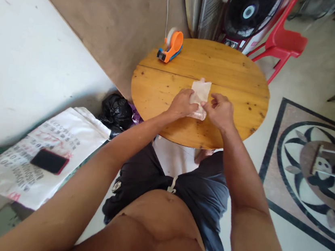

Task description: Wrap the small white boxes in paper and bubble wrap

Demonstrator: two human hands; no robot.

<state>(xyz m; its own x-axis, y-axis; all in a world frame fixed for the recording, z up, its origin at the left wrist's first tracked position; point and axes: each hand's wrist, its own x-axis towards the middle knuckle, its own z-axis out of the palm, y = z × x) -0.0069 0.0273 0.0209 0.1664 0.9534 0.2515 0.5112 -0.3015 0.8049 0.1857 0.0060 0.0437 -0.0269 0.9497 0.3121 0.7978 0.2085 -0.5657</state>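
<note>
A small pale, thin packet [201, 92], crumpled at its lower end, is between my hands over the round wooden table. I cannot make out whether it is paper, cloth or plastic. My left hand [182, 103] grips its left side, with the thumb lying across the front. At the lower right edge, my right hand [220, 111] pinches it between thumb and finger, the other fingers curled. Part of the packet is hidden behind the thumbs.
The wooden table [157, 110] carries an orange tape dispenser [174, 47] at its back left. Behind stand a black fan [248, 13] and a red chair [287, 42]. To the left, a phone [49, 161] lies on a printed white sack [72, 130], near a black plastic bag [116, 111].
</note>
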